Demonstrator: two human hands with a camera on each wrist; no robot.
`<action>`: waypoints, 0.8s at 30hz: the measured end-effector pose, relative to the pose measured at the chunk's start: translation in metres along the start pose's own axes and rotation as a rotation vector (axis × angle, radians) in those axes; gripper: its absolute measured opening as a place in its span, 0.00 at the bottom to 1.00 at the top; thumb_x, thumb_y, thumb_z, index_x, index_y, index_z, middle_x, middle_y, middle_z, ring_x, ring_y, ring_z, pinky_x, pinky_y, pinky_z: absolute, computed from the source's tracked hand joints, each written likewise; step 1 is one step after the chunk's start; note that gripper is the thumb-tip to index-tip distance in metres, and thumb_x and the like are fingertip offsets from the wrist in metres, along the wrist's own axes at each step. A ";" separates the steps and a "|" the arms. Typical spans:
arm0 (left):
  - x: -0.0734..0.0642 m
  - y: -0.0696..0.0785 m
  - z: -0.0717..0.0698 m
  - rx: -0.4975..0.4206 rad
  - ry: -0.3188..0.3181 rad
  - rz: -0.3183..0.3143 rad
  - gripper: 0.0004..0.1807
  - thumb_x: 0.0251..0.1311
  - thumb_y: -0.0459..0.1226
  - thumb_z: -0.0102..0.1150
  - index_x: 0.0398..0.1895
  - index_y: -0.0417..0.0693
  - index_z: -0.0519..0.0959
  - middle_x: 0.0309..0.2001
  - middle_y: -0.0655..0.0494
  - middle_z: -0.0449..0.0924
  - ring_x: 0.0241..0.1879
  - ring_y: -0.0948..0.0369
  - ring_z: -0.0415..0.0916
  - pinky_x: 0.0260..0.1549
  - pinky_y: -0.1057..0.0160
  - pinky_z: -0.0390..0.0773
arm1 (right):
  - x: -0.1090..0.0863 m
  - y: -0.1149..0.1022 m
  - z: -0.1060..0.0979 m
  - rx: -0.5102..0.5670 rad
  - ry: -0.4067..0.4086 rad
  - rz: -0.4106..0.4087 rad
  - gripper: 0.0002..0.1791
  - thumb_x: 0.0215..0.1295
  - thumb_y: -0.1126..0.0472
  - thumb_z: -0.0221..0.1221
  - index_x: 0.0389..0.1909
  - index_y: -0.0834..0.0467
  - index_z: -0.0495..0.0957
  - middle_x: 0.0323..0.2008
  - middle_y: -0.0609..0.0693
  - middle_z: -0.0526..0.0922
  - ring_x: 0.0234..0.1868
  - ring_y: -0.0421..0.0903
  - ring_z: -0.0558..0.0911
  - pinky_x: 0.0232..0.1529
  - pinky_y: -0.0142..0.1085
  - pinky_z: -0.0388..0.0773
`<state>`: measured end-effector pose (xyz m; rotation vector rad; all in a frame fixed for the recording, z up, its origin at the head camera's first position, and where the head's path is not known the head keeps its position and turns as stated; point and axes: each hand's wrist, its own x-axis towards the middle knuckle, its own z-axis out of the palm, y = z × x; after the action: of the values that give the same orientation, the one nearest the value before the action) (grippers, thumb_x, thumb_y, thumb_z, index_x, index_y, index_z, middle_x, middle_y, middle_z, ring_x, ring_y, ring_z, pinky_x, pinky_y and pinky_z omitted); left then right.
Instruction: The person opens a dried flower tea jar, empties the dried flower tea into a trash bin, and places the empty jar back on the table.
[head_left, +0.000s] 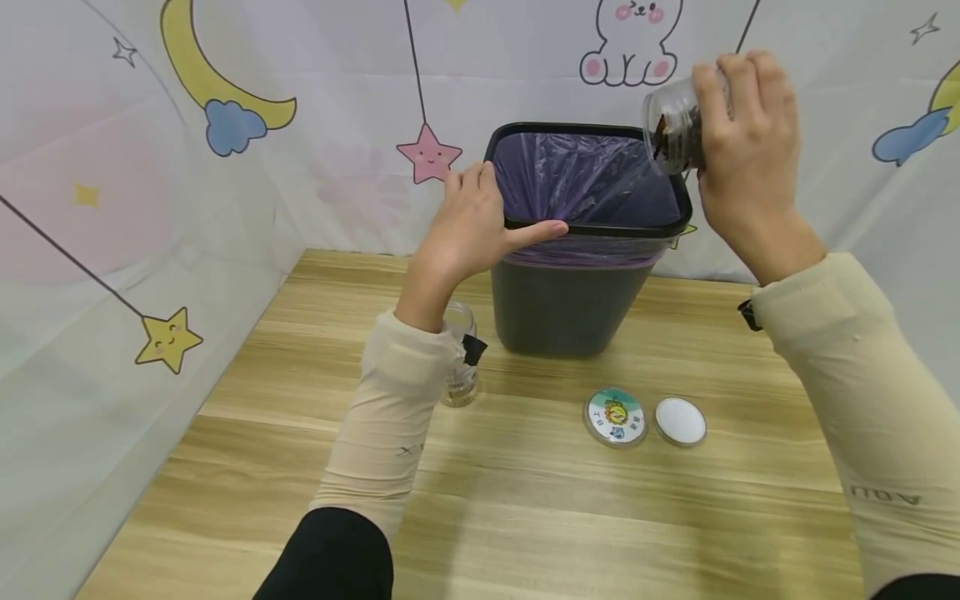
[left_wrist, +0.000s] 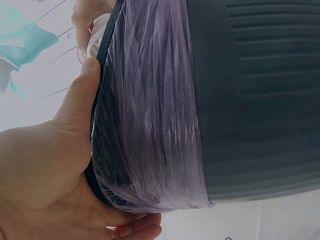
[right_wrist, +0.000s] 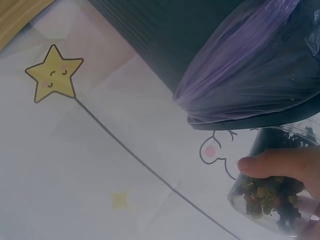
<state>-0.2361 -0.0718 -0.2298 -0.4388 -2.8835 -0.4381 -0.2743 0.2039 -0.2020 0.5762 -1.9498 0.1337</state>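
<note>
A dark grey trash bin [head_left: 570,308] with a black rim stands upright, lined with a thin purple bag [head_left: 592,171]. My left hand [head_left: 472,217] holds its near left rim corner, the thumb lying along the front edge and the fingers along the left side. Over the right rim, my right hand [head_left: 750,137] grips a clear jar [head_left: 663,125], tipped on its side with one end toward the bin. Dark and yellowish dried bits [right_wrist: 272,200] sit inside it. Another clear jar [head_left: 461,387] stands on the table, partly hidden behind my left wrist.
Two round lids lie on the wooden table [head_left: 525,500] in front of the bin: a printed lid [head_left: 615,417] and a smaller white lid [head_left: 681,422]. A cartoon-patterned cloth [head_left: 337,100] hangs behind the bin and along the left side.
</note>
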 end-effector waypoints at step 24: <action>-0.002 0.001 -0.002 0.032 -0.045 -0.022 0.67 0.52 0.78 0.45 0.77 0.33 0.46 0.76 0.41 0.49 0.73 0.45 0.46 0.70 0.53 0.54 | 0.000 -0.003 0.001 -0.005 0.044 -0.065 0.25 0.59 0.80 0.43 0.57 0.68 0.72 0.54 0.68 0.75 0.59 0.68 0.70 0.67 0.50 0.62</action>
<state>-0.2340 -0.0715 -0.2283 -0.4176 -2.9374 -0.3899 -0.2738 0.2014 -0.2025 0.6278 -1.8866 0.0997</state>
